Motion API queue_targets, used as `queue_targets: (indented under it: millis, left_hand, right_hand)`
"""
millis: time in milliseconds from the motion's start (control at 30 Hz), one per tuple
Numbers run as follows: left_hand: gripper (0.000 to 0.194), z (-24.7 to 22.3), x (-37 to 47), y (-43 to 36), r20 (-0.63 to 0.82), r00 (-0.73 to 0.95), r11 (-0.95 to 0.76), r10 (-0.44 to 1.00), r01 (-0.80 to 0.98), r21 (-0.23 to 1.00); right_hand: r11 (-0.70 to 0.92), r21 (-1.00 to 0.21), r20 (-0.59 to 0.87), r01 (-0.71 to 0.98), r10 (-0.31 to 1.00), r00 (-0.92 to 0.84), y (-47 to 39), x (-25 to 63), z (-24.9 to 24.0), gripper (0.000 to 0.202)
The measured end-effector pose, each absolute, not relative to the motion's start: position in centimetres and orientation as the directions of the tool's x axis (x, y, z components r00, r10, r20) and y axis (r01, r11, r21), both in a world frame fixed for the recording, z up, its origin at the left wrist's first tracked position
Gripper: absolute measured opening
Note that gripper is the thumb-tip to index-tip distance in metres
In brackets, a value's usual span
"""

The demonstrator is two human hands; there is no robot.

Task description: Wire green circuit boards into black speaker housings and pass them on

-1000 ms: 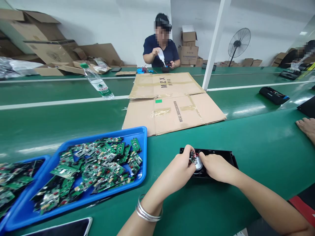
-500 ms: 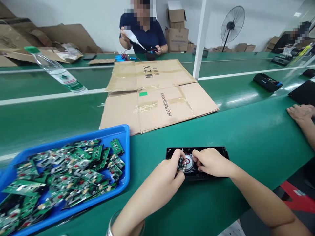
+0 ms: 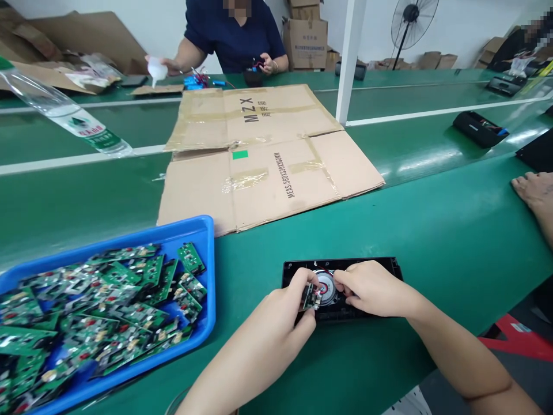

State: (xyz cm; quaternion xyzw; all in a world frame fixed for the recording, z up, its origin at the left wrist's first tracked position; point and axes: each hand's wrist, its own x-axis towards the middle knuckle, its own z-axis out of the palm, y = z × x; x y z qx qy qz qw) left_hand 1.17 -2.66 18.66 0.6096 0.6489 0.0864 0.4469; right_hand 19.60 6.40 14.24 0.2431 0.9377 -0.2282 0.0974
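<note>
My left hand (image 3: pixel 290 314) pinches a small circuit board (image 3: pixel 309 296) between thumb and fingers, over the left part of a black speaker housing (image 3: pixel 391 266). A round speaker (image 3: pixel 329 288) with a pale centre sits inside the housing, and red wire shows near the board. My right hand (image 3: pixel 372 289) is closed at the speaker's right side, its fingertips pinching a thin red and dark wire (image 3: pixel 323 269) that arcs over the speaker's top. The fingertips partly cover the wire's end. The housing lies flat on the green table (image 3: pixel 254 276).
To the left stands a blue tray (image 3: pixel 210 276) heaped with green circuit boards (image 3: pixel 129 314). Flattened cardboard (image 3: pixel 259 173) lies ahead, beside a tilted water bottle (image 3: pixel 78 118). A co-worker (image 3: pixel 235 40) sits opposite; another person's hand (image 3: pixel 533 187) rests at the right edge.
My view has shifted, so the tray and cardboard sit further left. Both my hands keep their grips over the housing. The co-worker opposite has moved the white squeeze bottle away from the work, leftward.
</note>
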Motion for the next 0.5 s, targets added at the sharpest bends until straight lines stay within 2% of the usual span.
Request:
queue_targets:
  millis: [233, 333, 433, 500]
  left_hand:
    - [0.019, 18.4, 1.2, -2.6, -0.454, 0.139, 0.228, 0.880, 0.715, 0.661]
    - [0.019, 18.5, 1.2, -2.6, -0.431, 0.129, 0.212, 0.893, 0.725, 0.655]
    - [0.021, 18.5, 1.2, -2.5, -0.423, 0.122, 0.216, 0.898, 0.716, 0.664]
    - [0.022, 18.4, 1.3, -2.4, -0.427, 0.122, 0.224, 0.896, 0.705, 0.673]
  right_hand:
    - [0.744, -0.410, -0.325, 0.527, 0.421, -0.847, 6.4, 19.5, 14.3, 0.019]
    - [0.707, -0.490, -0.281, 0.510, 0.425, -0.860, 6.4, 20.6, 15.1, 0.021]
    - [0.645, -0.554, -0.175, 0.527, 0.528, -0.831, 6.3, 22.2, 16.2, 0.013]
    - [0.653, -0.486, -0.155, 0.581, 0.590, -0.793, 6.1, 22.9, 16.6, 0.007]
